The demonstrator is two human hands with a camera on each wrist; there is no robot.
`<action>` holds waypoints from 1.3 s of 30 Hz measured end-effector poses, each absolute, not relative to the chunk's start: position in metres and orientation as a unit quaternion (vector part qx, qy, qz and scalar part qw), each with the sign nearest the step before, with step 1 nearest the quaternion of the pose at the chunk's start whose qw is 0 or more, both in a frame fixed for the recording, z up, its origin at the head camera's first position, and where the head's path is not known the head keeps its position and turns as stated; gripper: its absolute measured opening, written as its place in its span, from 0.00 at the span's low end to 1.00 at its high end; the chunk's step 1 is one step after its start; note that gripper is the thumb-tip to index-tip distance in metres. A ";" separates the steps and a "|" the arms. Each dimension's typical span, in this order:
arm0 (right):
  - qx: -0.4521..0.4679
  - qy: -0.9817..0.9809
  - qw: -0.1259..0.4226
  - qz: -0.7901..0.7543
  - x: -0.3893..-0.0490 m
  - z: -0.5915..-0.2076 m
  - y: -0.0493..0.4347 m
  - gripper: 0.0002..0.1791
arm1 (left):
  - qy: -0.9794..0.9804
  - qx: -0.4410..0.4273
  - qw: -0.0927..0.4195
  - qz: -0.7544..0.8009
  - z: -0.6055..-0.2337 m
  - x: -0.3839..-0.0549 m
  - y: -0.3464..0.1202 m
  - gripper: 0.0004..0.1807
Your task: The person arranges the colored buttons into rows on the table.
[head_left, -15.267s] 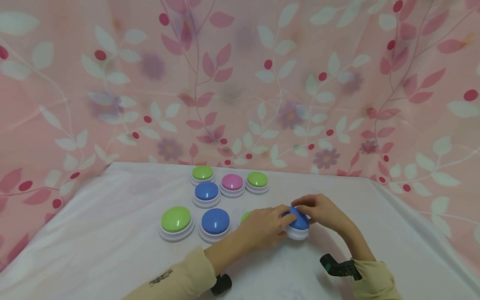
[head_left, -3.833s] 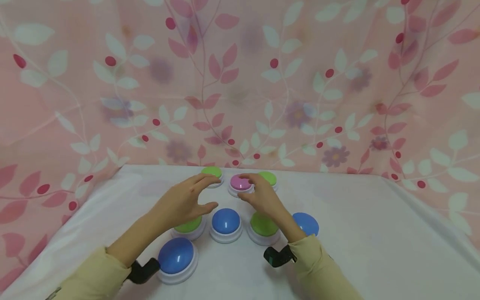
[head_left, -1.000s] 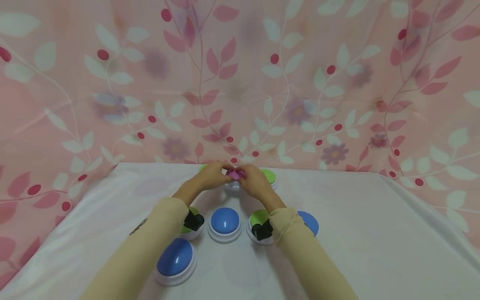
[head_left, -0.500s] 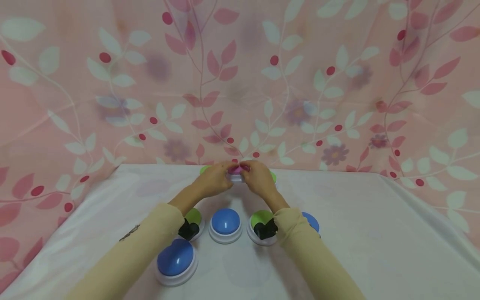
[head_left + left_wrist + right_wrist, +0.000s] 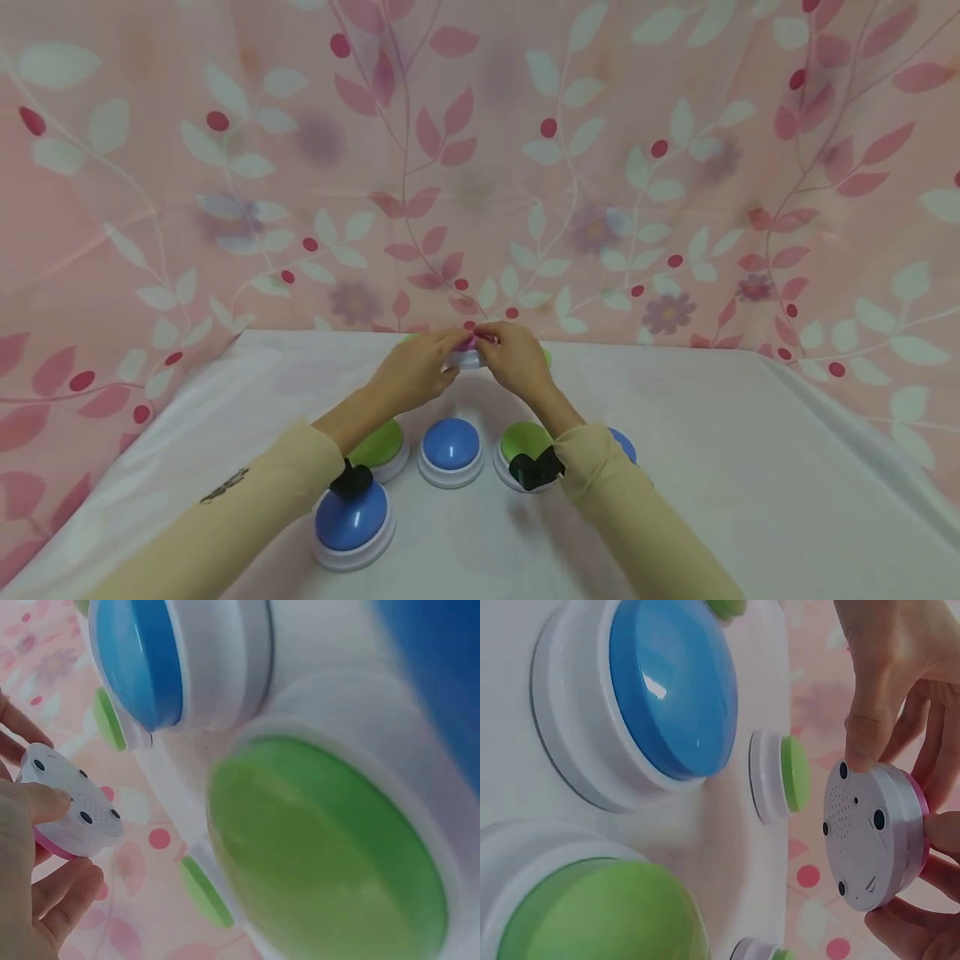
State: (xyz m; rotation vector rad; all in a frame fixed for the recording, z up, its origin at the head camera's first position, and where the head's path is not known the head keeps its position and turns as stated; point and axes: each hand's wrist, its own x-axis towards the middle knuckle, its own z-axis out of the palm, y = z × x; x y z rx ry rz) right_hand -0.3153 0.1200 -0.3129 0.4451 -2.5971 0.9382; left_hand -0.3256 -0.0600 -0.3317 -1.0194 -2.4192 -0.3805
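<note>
Both hands hold a pink push button with a white base (image 5: 467,359) above the far part of the table. My left hand (image 5: 412,373) grips its left side, and my right hand (image 5: 516,358) grips its right side. In the left wrist view, the left thumb lies against the button's white underside (image 5: 79,801), and pink shows below it. The right wrist view shows the underside (image 5: 862,836) tilted up on edge, with several dark round spots and a patch of small holes. There the right thumb presses the rim. In the head view, fingers hide most of the pink dome.
On the white cloth stand a blue button (image 5: 354,518) front left, a green button (image 5: 382,444), a blue button (image 5: 450,444), a green button (image 5: 523,440) and a partly hidden blue button (image 5: 624,444). Behind the hands, two green buttons peek out. A floral curtain (image 5: 480,167) hangs behind.
Since 3.8 s ago, both hands have gripped the pink button and lifted it off the cloth. Earlier, one blue button moved from the back to the front left. Lately the left hand shifted slightly left.
</note>
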 end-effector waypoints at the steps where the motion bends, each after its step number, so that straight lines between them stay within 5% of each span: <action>1: 0.162 -0.912 0.174 0.334 -0.313 -0.312 0.119 0.16 | -0.886 -0.373 0.243 -0.132 -0.330 -0.323 -0.062 0.31; 15: 0.205 -0.862 0.173 0.429 -0.282 -0.303 0.122 0.17 | -0.867 -0.395 0.286 -0.100 -0.307 -0.283 -0.082 0.32; 39: 0.206 -0.826 0.084 0.518 -0.193 -0.327 0.130 0.17 | -0.766 -0.482 0.415 -0.091 -0.331 -0.202 -0.097 0.31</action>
